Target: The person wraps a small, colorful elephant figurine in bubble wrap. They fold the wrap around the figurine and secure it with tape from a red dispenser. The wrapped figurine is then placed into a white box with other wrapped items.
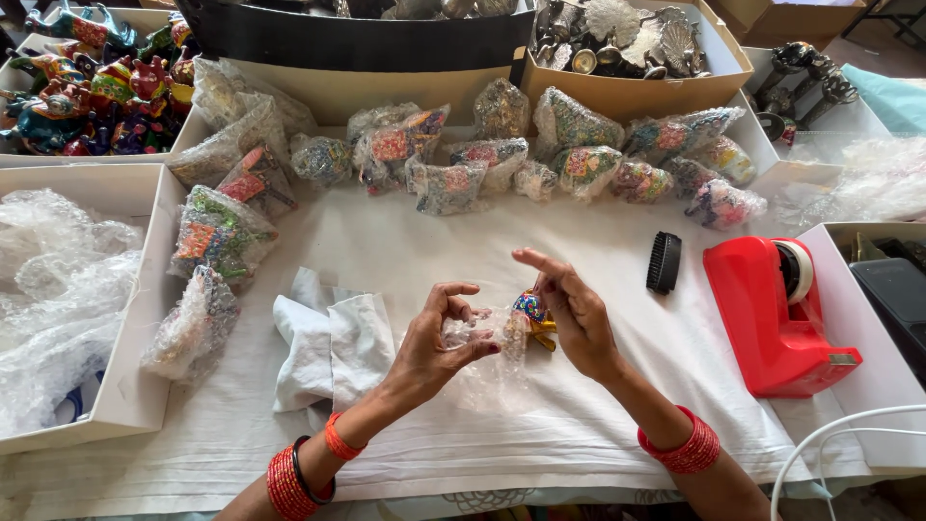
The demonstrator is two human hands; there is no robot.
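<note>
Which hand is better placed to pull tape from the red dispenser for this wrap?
Probably the right hand. The red tape dispenser sits on its side of the cloth, with nothing between. The left hand pinches the bubble wrap around the painted figurine and would have to cross over.

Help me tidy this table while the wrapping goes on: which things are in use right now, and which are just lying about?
In use:
left hand
right hand
bubble wrap sheet
painted figurine

Lying about:
red tape dispenser
black brush
white cloth
wrapped figurines
box of bubble wrap
</note>
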